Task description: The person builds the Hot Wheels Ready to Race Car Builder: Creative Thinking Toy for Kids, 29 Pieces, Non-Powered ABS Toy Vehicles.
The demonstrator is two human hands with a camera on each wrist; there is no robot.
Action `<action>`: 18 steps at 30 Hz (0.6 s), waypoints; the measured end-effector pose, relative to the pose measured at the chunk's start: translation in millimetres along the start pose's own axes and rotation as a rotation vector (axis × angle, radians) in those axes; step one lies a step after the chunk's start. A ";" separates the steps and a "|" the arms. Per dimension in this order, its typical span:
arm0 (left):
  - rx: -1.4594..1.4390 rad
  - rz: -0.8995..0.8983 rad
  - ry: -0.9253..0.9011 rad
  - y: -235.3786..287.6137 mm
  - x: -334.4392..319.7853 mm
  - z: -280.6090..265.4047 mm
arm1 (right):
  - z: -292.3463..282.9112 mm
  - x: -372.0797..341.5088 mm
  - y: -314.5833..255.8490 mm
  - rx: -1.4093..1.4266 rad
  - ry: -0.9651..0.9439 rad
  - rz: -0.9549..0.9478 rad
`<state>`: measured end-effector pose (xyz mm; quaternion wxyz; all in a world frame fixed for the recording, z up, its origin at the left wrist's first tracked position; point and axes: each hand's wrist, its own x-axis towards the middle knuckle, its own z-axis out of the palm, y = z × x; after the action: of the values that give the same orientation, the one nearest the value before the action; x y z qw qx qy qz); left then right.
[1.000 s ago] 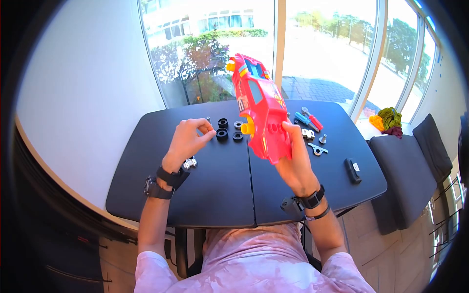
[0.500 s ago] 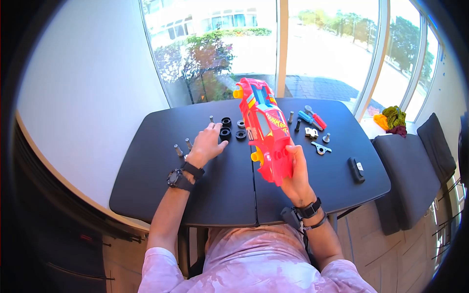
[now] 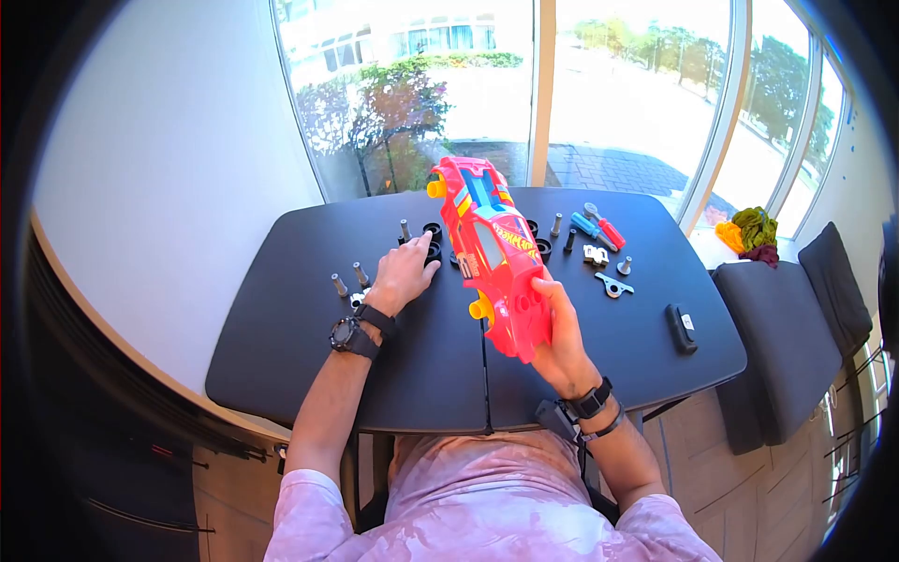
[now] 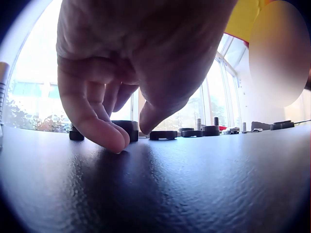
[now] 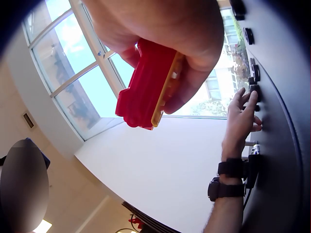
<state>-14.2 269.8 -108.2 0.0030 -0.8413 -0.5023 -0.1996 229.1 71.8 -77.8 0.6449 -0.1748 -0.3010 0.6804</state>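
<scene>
My left hand (image 3: 401,273) reaches down to the tabletop, fingers and thumb bent round a black toy wheel (image 4: 130,129). Another black wheel (image 3: 433,228) lies just beyond its fingertips. In my right hand (image 3: 564,332) is a red toy car body (image 3: 496,248), gripped by its near end and held tilted above the table. Yellow hubs (image 3: 480,308) stick out along its left side, and lettering marks the top. The car hides part of the wheel group behind it. From the right wrist, the car's red end (image 5: 148,85) shows beneath the palm.
Grey bolts (image 3: 339,285) stand left of my left hand. On the right lie a blue-handled tool (image 3: 587,225), a red-handled tool (image 3: 611,234), a white part (image 3: 596,255), a grey wrench-like piece (image 3: 613,286) and a black case (image 3: 682,328). Windows border the black table (image 3: 412,384).
My left hand has moved right and down from the air to the wheels. The right hand has lowered the car body, then shifted it slightly left in the last half second.
</scene>
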 end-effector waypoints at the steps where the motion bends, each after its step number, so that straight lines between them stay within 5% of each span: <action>1: 0.000 0.002 -0.004 -0.6 0.0 0.9 | 1.2 -1.3 -1.1 -0.002 -0.003 0.002; 10: -0.015 -0.013 0.076 6.0 -2.5 -8.7 | -2.9 1.3 -10.5 -0.032 0.001 -0.015; 18: -0.537 0.036 0.266 73.8 -51.0 -100.9 | -22.9 8.7 -10.3 0.019 0.091 0.002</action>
<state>-6.6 169.5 -18.3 -0.1504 -0.7874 -0.4116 -0.4336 250.4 84.5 -87.3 0.6587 -0.1998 -0.2649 0.6753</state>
